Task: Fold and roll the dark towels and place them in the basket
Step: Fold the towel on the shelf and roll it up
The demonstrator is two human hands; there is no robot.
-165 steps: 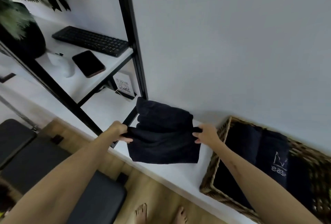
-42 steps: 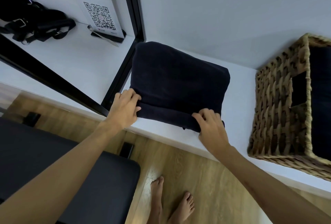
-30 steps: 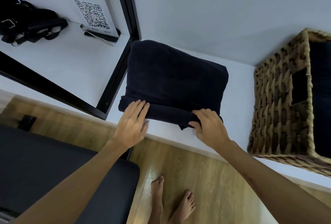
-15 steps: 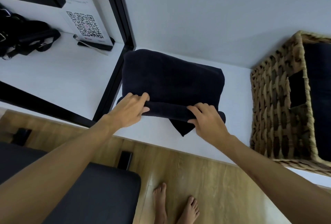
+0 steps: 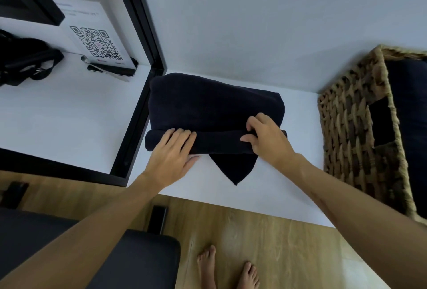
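Note:
A dark folded towel (image 5: 208,106) lies on the white shelf (image 5: 298,173) against the wall. Its near edge is rolled into a thick tube, and a pointed corner sticks out below the roll. My left hand (image 5: 172,154) presses flat on the left part of the roll with straight fingers. My right hand (image 5: 268,138) grips the right part of the roll, its fingers curled over the top. At the right edge stands the wicker basket (image 5: 346,127), with dark towels (image 5: 411,115) inside it.
A black metal shelf frame (image 5: 138,108) runs just left of the towel. Behind it stand a QR code sign (image 5: 92,37) and black straps (image 5: 25,62). A dark seat (image 5: 129,258) and my bare feet are on the wooden floor below.
The towel went from held in the air to lying on the shelf. Both hands have rolled its near edge away from me; the roll is thicker and a corner now pokes out below.

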